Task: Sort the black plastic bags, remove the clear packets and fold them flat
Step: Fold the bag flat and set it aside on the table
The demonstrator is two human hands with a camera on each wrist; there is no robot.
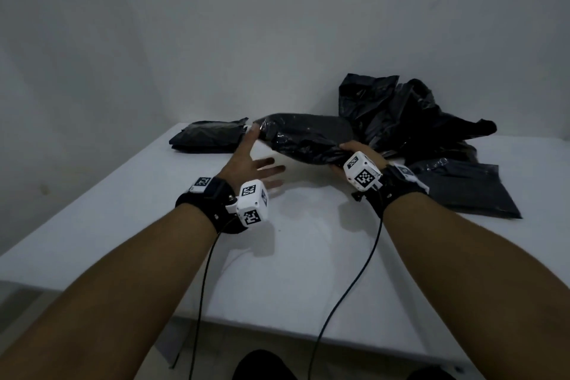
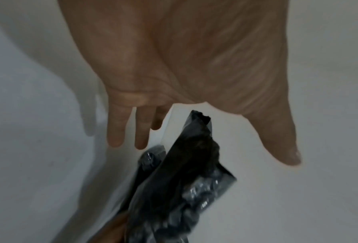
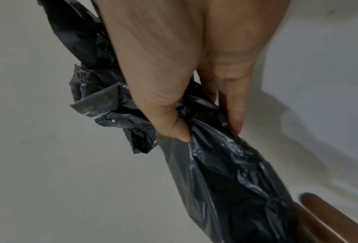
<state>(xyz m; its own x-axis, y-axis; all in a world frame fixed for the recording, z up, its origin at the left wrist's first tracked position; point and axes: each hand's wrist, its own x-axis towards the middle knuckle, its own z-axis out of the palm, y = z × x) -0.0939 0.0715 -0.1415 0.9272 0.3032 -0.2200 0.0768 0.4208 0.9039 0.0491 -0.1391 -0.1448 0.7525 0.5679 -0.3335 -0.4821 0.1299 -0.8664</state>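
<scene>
The right hand (image 1: 359,154) is gripping one end of a long black bag (image 1: 305,139), thumb and fingers curled into the crumpled plastic, holding it above the table (image 1: 123,210). The left hand (image 1: 249,160) is reaching with fingers spread and straight toward the bag's far end, holding nothing. A folded stack (image 1: 209,136) is lying at the far left, a loose pile (image 1: 410,120) at the right.

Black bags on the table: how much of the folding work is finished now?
Done: one folded stack lies flat at the far left. In hand: the right hand grips a bunched bag; the left hand reaches open toward it. Left: the crumpled pile.
</scene>
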